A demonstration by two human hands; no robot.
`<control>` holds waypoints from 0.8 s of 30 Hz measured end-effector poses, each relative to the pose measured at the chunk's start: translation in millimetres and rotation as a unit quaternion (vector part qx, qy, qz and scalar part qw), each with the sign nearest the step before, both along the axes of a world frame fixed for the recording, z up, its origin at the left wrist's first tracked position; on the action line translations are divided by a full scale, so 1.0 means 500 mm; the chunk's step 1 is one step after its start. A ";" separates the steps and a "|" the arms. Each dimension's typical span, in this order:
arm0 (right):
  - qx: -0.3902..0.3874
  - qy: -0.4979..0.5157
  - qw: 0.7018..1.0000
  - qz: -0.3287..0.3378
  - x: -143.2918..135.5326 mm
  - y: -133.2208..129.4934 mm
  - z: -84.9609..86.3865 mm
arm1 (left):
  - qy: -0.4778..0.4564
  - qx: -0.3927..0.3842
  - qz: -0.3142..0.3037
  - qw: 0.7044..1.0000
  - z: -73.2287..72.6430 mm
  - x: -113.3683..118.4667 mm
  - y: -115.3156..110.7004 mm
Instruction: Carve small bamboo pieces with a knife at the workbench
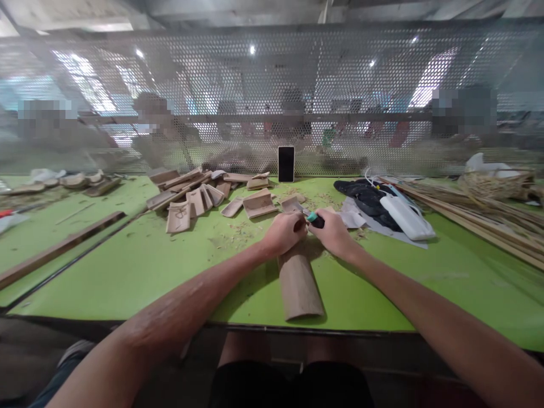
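A curved length of bamboo [300,286] lies on the green tabletop in front of me, its near end close to the table edge. Over its far end, my left hand [285,233] is closed with curled fingers; what they grip is mostly hidden, with a small brown patch showing between them. My right hand [334,231] is wrapped around a knife with a black and teal handle [315,219]. Its short metal end points left toward my left fingers. Just beyond my hands lie loose curved bamboo pieces [259,203] and pale shavings [238,235].
More cut bamboo pieces [178,216] are heaped at the back left. A phone [286,164] stands against a perforated metal screen [238,73]. Dark gloves [365,198] and a white device [408,218] lie right, beside long bamboo strips [467,218]. People sit behind the screen.
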State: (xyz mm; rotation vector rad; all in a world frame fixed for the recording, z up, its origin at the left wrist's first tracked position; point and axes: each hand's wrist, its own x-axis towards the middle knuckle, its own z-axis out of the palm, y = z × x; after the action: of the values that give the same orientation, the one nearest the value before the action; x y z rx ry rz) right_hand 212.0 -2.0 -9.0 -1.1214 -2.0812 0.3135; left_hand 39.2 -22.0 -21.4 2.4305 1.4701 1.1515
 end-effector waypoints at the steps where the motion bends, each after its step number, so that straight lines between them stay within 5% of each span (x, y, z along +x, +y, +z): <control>1: 0.000 0.001 1.000 -0.003 0.000 -0.001 0.001 | 0.000 -0.001 -0.004 1.000 0.001 0.001 -0.001; 15: 0.016 0.044 0.998 0.031 0.005 0.001 0.007 | -0.031 0.002 -0.037 0.999 0.007 -0.001 -0.001; 24: 0.000 0.029 0.998 0.051 0.004 -0.007 0.011 | -0.007 -0.007 0.011 1.000 -0.004 -0.007 0.010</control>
State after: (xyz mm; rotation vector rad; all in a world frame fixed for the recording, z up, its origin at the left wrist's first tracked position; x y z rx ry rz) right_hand 213.9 -5.4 -3.4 -0.9953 -2.0911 0.3911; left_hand 35.9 -17.1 -23.3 2.3979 1.4997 1.1577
